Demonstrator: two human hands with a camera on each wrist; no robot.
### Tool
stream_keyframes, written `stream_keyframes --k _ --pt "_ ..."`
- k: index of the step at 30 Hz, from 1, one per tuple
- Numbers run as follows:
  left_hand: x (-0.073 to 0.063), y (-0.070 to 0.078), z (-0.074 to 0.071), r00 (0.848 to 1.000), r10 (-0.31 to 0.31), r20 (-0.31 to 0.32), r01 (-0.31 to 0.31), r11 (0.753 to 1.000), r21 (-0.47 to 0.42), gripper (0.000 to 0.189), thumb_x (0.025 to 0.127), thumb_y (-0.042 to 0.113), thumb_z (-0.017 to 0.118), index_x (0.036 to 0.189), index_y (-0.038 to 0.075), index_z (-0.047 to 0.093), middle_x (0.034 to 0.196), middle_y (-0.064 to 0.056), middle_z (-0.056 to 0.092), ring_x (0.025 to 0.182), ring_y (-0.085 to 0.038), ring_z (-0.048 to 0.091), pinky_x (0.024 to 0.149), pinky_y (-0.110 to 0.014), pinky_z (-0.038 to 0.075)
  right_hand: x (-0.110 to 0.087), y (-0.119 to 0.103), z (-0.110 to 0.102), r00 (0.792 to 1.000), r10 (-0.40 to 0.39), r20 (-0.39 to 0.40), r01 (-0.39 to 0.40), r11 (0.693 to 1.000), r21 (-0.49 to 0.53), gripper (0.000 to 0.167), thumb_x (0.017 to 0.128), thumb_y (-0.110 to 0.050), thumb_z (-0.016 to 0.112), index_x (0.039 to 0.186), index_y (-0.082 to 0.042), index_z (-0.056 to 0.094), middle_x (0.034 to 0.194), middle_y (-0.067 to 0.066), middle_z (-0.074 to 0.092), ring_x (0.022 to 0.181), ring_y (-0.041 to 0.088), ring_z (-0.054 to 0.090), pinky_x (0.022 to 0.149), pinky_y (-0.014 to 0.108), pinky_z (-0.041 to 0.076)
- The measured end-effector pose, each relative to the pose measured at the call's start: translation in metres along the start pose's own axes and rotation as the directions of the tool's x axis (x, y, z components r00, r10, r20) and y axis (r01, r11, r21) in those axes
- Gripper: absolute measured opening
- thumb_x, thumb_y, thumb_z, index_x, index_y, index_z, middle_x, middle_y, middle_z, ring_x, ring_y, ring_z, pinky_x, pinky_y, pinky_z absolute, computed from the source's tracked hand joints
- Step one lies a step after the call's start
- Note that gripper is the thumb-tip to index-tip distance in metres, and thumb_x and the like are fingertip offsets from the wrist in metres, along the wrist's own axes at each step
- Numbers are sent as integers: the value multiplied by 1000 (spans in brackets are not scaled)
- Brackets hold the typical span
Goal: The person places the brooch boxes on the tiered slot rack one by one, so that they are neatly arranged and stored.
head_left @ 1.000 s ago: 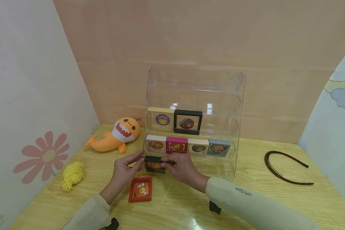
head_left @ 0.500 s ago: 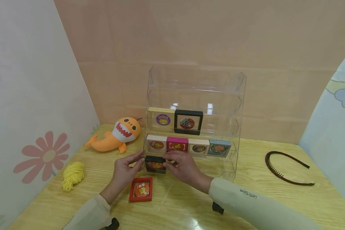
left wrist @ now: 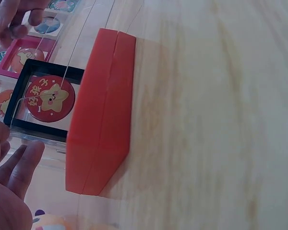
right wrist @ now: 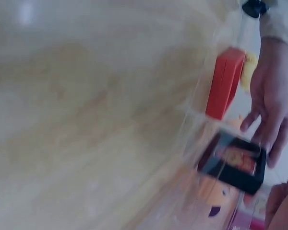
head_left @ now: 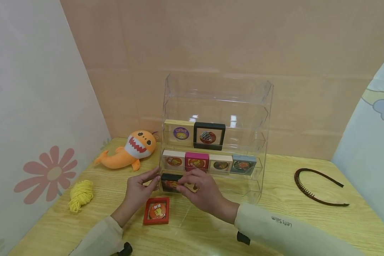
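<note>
A small black frame (head_left: 169, 183) with a red star badge (left wrist: 50, 98) stands in the lowest tier of a clear acrylic display stand (head_left: 216, 106), at its left end. My left hand (head_left: 141, 188) rests against the stand's left side, its fingers extended beside the frame. Just in front of the frame's right part hovers my right hand (head_left: 203, 188), thumb and forefinger loosely bent. The left wrist view shows a gap between those right fingertips (left wrist: 19, 31) and the frame. A red frame (head_left: 156, 211) with a round badge lies on the table, below the stand.
Higher tiers hold a yellow frame (head_left: 179, 133), a larger black frame (head_left: 209, 136), a pink frame (head_left: 196, 161) and several pale ones. An orange shark plush (head_left: 128, 151) and yellow yarn (head_left: 81, 195) lie left. A brown headband (head_left: 307, 188) is at the right.
My right hand has let go of the small black frame's top right corner and drawn slightly off its front. The left hand has stayed in place.
</note>
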State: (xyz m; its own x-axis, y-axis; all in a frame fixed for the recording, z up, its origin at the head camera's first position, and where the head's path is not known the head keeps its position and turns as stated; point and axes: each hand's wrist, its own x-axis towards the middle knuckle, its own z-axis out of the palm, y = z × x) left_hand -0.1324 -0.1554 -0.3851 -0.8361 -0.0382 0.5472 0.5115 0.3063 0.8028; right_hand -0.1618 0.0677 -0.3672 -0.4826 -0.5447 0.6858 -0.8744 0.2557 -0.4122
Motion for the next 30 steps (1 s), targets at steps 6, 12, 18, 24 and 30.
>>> stream_keyframes --k 6,12,18,24,30 --pt "0 0 0 1000 4 -4 -4 1000 6 29 82 -17 62 111 -14 63 105 -27 64 84 -37 65 55 -33 58 -8 -12 12 954 113 279 -135 989 61 17 87 -21 71 98 -7 74 79 -9 65 65 -5 53 56 8 46" --pt "0 1 1 1000 0 -4 0 1000 13 28 83 -16 63 111 -14 64 106 -27 64 85 -37 65 54 -33 59 -10 -16 23 825 222 520 -239 970 -36 33 91 -31 65 115 -9 69 78 -14 65 60 -10 50 54 7 45" --pt "0 2 0 1000 0 -4 0 1000 15 28 83 -16 63 111 -14 64 105 -27 64 85 -37 65 55 -34 58 -9 -14 33 762 266 591 -251 962 -110 44 89 -36 66 125 -11 63 76 -15 65 60 -11 51 53 7 45" --pt "0 3 0 1000 -20 -12 20 1000 10 28 83 -15 63 111 -13 64 106 -25 64 86 -36 65 56 -34 59 -8 -13 39 743 287 604 -238 958 -161 45 90 -39 64 128 -14 61 73 -18 62 59 -10 50 53 10 44" --pt "0 3 0 1000 -27 -12 27 1000 9 28 83 -15 63 111 -13 64 108 -25 64 87 -33 65 56 -33 59 -7 -13 42 747 309 589 -235 951 -201 43 91 -42 61 126 -17 63 61 -19 54 52 -3 44 47 13 41"
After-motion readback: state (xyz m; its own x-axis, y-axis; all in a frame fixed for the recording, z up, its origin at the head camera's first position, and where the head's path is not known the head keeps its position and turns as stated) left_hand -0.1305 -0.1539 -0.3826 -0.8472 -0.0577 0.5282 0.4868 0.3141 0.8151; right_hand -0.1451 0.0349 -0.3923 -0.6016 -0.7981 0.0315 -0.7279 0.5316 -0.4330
